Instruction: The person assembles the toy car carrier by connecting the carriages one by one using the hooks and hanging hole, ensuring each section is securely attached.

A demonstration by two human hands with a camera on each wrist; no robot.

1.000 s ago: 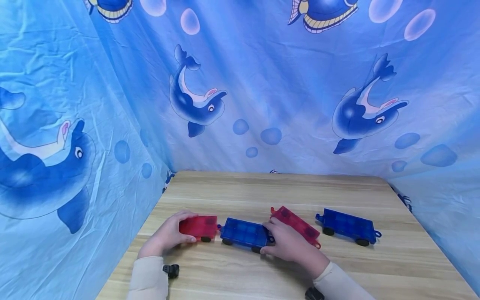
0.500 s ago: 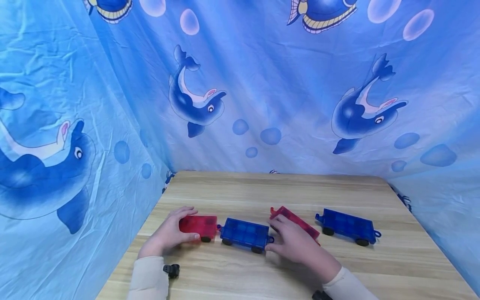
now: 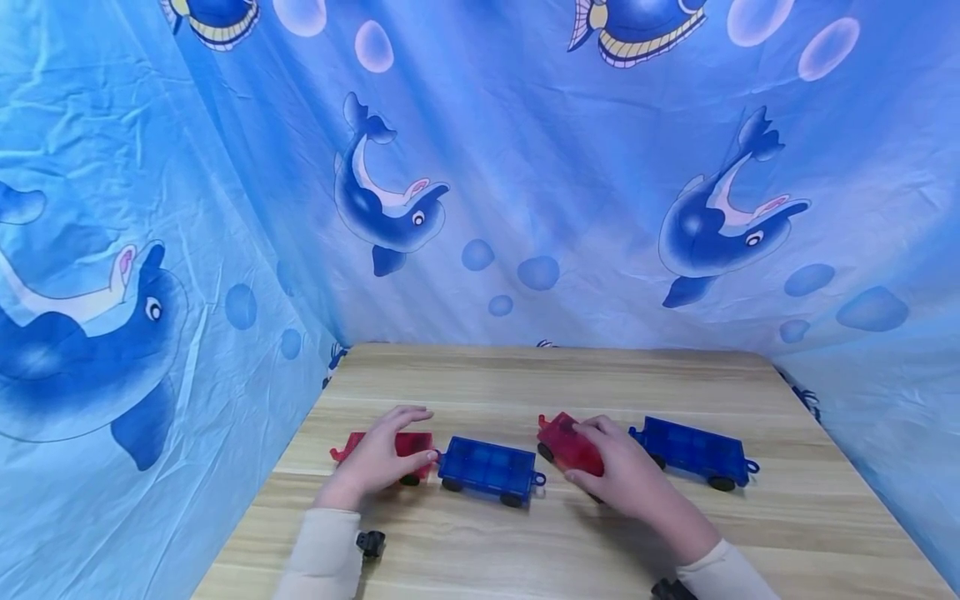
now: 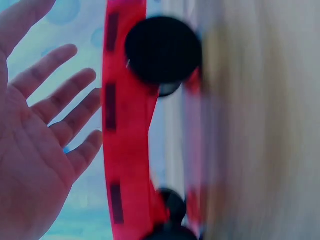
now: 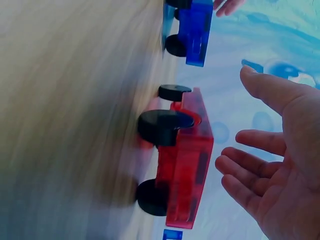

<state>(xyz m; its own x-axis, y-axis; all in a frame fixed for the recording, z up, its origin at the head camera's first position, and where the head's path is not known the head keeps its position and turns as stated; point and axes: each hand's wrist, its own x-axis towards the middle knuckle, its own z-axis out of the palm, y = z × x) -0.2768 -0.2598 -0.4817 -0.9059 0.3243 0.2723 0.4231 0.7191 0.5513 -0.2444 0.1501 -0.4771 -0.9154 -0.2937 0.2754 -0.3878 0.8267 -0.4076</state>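
Observation:
Four toy wagons stand in a row on the wooden table (image 3: 555, 375). My left hand (image 3: 378, 458) hovers over the leftmost red wagon (image 3: 343, 450). The left wrist view shows this hand (image 4: 35, 150) with its fingers spread and a gap to the red wagon (image 4: 120, 125). A blue wagon (image 3: 487, 468) stands just right of it. My right hand (image 3: 633, 483) is over the near end of the second red wagon (image 3: 564, 440). In the right wrist view its fingers (image 5: 250, 165) are loosely bent beside that red wagon (image 5: 187, 165) and grip nothing. Another blue wagon (image 3: 693, 452) stands at the far right.
Blue cloth with dolphin prints (image 3: 525, 183) hangs close behind the table and along its left and right sides. The table's far half (image 3: 555, 375) is bare wood. A black wrist camera (image 3: 370, 543) sits on each forearm near the front edge.
My left hand let go of the left red wagon and slid right, uncovering its left end. My right hand left the middle blue wagon and moved right over the second red wagon.

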